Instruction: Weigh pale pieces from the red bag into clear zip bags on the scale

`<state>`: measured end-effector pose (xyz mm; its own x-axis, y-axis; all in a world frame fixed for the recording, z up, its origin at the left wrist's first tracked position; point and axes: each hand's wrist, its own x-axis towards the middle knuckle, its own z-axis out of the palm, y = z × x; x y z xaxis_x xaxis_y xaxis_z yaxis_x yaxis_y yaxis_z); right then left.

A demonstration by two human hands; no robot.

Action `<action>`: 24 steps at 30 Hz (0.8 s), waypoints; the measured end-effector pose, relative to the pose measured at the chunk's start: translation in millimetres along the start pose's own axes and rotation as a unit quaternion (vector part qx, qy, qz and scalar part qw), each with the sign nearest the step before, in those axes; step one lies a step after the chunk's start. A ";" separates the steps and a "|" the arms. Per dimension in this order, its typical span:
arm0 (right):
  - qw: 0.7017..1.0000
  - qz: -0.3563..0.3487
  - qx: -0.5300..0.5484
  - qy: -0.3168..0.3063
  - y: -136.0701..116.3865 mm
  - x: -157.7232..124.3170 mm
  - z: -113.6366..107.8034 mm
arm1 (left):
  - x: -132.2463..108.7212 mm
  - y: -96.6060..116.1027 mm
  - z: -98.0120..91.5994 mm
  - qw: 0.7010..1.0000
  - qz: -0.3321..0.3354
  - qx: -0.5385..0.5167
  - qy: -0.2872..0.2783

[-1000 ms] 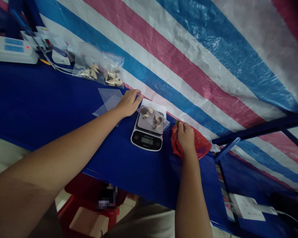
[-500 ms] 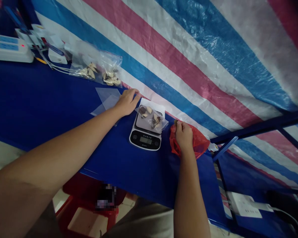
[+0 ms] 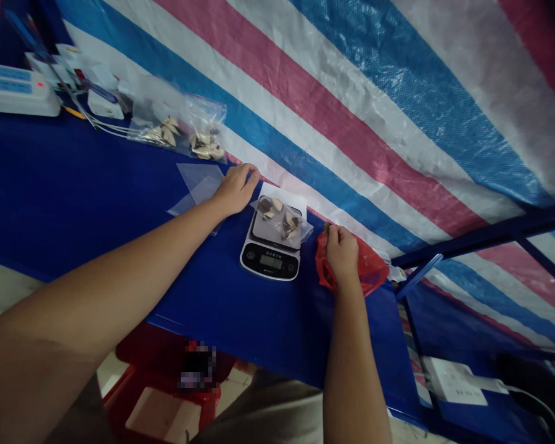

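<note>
Pinching the crumpled edge of a thin red plastic bag (image 3: 351,266) with my right hand (image 3: 342,254); my left hand (image 3: 235,190) lies open on the blue tabletop (image 3: 97,179), just beside a clear plastic sheet (image 3: 197,185); between my hands sits a black-and-silver digital scale (image 3: 271,262), carrying a clear plastic bag of pale chunks (image 3: 282,222); a second clear plastic bag of pale chunks (image 3: 178,126) lies farther along, near a white power strip (image 3: 16,89).

Red bag (image 3: 370,269), blue tabletop (image 3: 74,185), pink-blue-white striped tarpaulin (image 3: 333,111)
</note>
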<state>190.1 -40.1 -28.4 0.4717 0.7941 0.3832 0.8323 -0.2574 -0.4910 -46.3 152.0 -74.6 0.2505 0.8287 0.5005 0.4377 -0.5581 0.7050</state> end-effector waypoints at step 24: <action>1.000 0.001 0.024 0.001 -5.0 -1.2 -0.6 | -0.5 1.5 -1.7 1.000 0.001 -0.014 0.009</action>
<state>185.6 -40.2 -26.0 0.4735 0.7925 0.3843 0.8167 -0.2316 -0.5286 -47.2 150.7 -73.0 0.2351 0.8271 0.5104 0.4135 -0.5604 0.7176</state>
